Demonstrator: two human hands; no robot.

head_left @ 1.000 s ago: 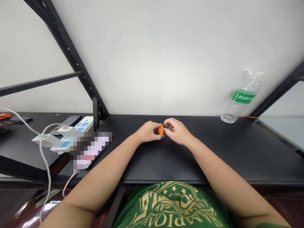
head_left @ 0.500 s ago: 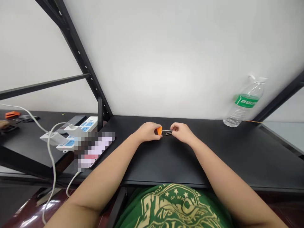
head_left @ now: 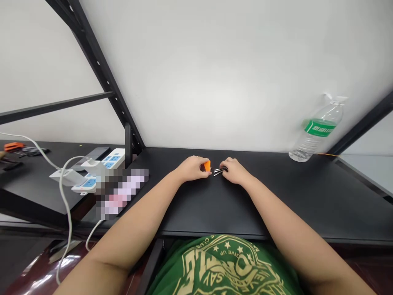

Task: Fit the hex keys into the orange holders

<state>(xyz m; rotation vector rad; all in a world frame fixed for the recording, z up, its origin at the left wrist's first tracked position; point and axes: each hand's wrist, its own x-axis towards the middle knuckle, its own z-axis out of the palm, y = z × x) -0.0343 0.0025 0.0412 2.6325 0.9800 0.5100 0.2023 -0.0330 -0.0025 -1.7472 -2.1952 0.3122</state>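
My left hand [head_left: 193, 168] pinches a small orange holder [head_left: 207, 166] between thumb and fingers. Thin dark metal ends show at the holder's right face. Across a narrow gap, my right hand [head_left: 235, 170] is closed over several slim metal hex keys [head_left: 218, 171], whose tips point left toward the holder. Both hands are low over the black tabletop [head_left: 208, 213]. The fingers hide the back of the holder and the far ends of the keys.
A clear bottle with a green label [head_left: 319, 128] leans against the wall at right. On the left are a blurred-out phone [head_left: 127, 192], a white power strip [head_left: 115, 159] with chargers and cables, and a black metal frame [head_left: 106, 82]. Another orange tool [head_left: 14, 146] lies far left.
A key that reached from my right hand to the orange holder is now clear of it. My right hand has turned down over the keys. My left hand keeps the holder almost in place.
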